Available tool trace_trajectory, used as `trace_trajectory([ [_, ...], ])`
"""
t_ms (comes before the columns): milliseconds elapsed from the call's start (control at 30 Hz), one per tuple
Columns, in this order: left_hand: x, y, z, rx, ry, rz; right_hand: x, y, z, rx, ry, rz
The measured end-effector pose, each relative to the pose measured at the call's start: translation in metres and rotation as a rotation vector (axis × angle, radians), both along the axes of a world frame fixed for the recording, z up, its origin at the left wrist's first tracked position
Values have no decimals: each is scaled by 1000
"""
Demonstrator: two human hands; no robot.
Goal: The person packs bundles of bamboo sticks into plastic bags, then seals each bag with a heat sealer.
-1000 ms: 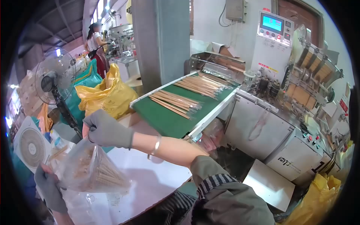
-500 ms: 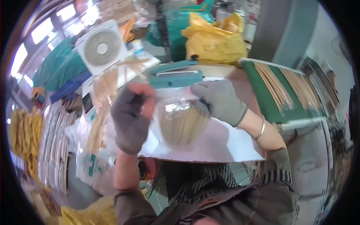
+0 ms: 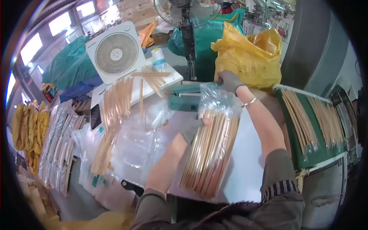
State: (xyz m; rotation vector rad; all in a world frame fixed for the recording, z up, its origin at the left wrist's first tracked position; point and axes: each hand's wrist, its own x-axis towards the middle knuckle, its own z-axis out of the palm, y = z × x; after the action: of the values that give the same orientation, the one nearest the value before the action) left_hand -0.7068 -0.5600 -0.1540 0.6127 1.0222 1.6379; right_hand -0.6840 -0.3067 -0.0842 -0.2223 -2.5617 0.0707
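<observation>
A clear plastic bag of long wooden sticks [image 3: 209, 153] lies lengthwise over the white work surface, its loose upper end across a teal bar-shaped device [image 3: 184, 102]. My left hand [image 3: 190, 129], in a grey fingerless glove, grips the bag's left side near the stick tops. Beyond the bag's upper end, my right hand [image 3: 230, 82], also gloved, has its fingers curled at the far right end of the device, in front of a yellow bag [image 3: 249, 57]. Whatever those fingers hold is hidden.
Loose sticks [image 3: 117, 97] and a white box fan [image 3: 116, 55] are at the left, with a phone [image 3: 95, 116] and clear bags [image 3: 134, 147] nearby. A green tray [image 3: 306, 159] with sticks stands right. A pole fan [image 3: 188, 38] rises behind.
The bag of sticks now lies stretched out toward the device instead of bunched between my hands. My left hand moved right and down to its side; my right hand moved forward to the device's end.
</observation>
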Motion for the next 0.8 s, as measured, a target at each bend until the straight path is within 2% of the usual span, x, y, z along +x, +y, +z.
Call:
trace_trajectory([
  [33,-5,17,-12,47,58,13,0,-12,24,-92,-69,117],
  [67,-13,30,-25,1,55,31,-1,-26,46,-30,78,170],
  [167,-52,53,-59,-82,14,146,7,-73,69,63,150,185],
  [200,-48,46,-42,107,-74,106,6,-66,56,13,154,114],
  [333,-83,46,-55,22,-161,138,-6,-8,-10,-179,128,-128],
  [367,-81,45,-52,6,-73,237,-11,5,-26,-237,109,-180],
  [400,-62,36,-29,-13,16,328,-17,17,-47,-208,176,-211],
  [433,-49,33,-19,-30,102,409,-15,18,-47,-266,156,-218],
  [467,-55,33,-31,-30,251,606,-13,13,-41,-317,135,-233],
  [500,-62,30,-45,-13,185,441,-10,10,-39,-372,108,-265],
  [533,-83,20,-70,-87,301,298,-9,11,-40,-378,77,-248],
  [567,-80,13,-88,127,206,301,-12,14,-47,-337,98,-243],
  [600,-94,7,-110,234,-109,135,-14,9,-45,-341,86,-294],
  [633,-83,-1,-94,167,-196,100,-10,9,-42,-365,55,-291],
  [667,-76,-12,-88,125,-216,127,-10,11,-45,-308,75,-302],
  [700,-71,-17,-89,85,-233,175,-5,11,-45,-430,142,-228],
  [800,-63,-25,-94,32,-278,265,-1,17,-45,-525,131,-270],
])
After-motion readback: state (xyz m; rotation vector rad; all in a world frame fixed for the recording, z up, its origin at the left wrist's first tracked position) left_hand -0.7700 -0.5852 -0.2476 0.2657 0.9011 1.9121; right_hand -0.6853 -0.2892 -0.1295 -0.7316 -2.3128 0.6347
